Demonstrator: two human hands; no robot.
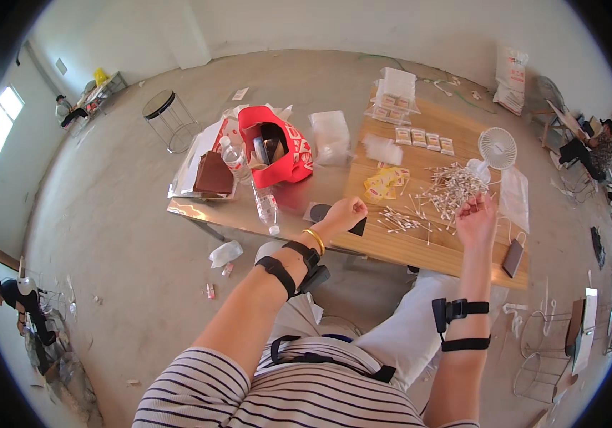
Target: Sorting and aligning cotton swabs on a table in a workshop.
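Observation:
Over the table's front edge, my left hand (347,212) has its fingers curled in; what they hold, if anything, is hidden. Beneath it lies a flat black item (356,227). My right hand (476,220) hovers at the near right side of a large heap of cotton swabs (456,187), fingers half bent and a little apart, with nothing visible in them. Between my hands a smaller scatter of swabs (402,220) lies loose on the wooden tabletop (420,250). Yellow and white packets or cards (386,182) sit left of the heap.
A white fan (497,148) stands behind the heap, with a row of small packs (424,140) farther back. To the right lies a dark phone-like slab (513,257). On the metal table are a red bag (288,153) and water bottles (266,207). A stool (170,118) stands beyond.

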